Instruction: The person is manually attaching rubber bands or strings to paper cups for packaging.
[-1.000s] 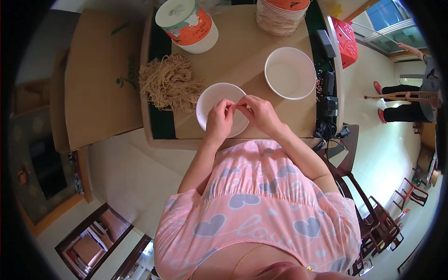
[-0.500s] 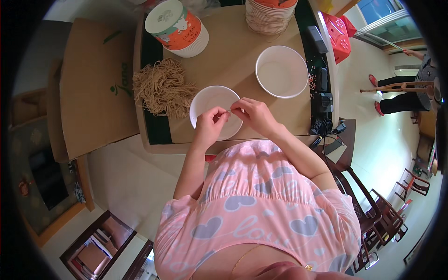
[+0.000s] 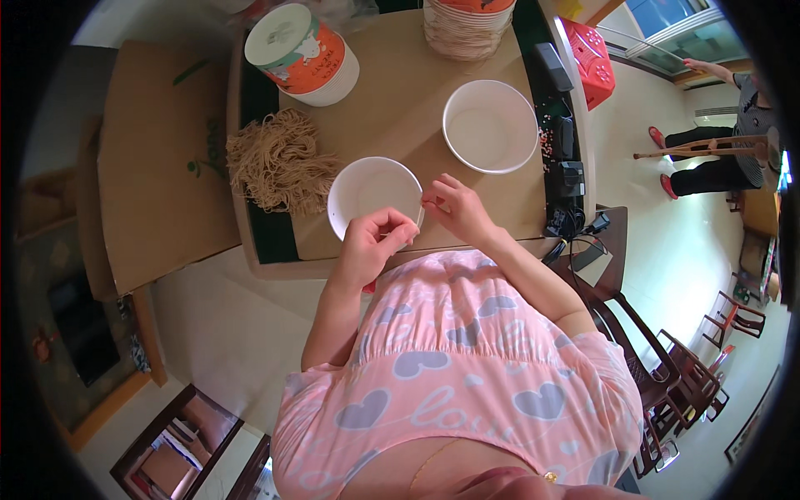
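Above the near part of the white paper tub, my left hand is closed in a pinch. Just to its right, my right hand is pinched too, its fingertips at the tub's right rim. Whatever the fingertips hold is too small to make out; it may be a thin strand. A tangled heap of beige string-like strands lies left of the tub. Farther right stands a second white tub, open at the top, apart from my hands.
A lidded orange-and-white tub stands at the far left, a stack of tubs at the far middle. Black adapters and cables line the table's right edge. A cardboard box is at left. Another person stands at right.
My hands, together over the tub before, have moved apart: the left nearer to me, the right to the right. The other person's arm has risen with a stick.
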`<state>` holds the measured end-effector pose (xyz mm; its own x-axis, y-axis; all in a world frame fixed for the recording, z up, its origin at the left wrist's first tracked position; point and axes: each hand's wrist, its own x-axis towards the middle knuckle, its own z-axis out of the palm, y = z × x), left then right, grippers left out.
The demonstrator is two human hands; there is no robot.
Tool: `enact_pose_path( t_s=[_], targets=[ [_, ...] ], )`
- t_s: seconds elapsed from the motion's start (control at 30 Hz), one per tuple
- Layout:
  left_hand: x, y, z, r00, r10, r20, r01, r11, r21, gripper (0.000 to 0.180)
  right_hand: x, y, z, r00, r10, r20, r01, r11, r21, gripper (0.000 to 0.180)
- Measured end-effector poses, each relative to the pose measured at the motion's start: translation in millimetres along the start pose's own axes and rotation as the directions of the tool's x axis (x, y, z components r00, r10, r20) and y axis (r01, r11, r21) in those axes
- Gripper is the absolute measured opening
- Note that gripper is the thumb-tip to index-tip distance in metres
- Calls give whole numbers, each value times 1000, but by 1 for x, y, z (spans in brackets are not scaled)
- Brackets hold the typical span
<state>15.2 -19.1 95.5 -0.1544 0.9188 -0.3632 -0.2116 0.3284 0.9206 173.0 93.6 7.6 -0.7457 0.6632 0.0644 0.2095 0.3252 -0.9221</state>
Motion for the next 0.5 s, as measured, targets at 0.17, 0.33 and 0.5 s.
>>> enact_pose_path(
  t_s=[0.17, 0.33, 0.5],
  targets=[
    [-3, 4, 8, 996, -36, 85, 36, 999, -1, 8, 3, 2, 0, 998, 57, 27, -59, 996, 65, 10],
    [3, 5, 7, 998, -56, -20, 53, 986, -155, 7, -2, 3, -7, 997, 79, 26, -81, 992, 94, 12],
    [8, -1, 5, 998, -24, -56, 19, 996, -87, 8, -44, 31, -38, 970, 241, -44, -245, 954, -171, 13]
  ],
)
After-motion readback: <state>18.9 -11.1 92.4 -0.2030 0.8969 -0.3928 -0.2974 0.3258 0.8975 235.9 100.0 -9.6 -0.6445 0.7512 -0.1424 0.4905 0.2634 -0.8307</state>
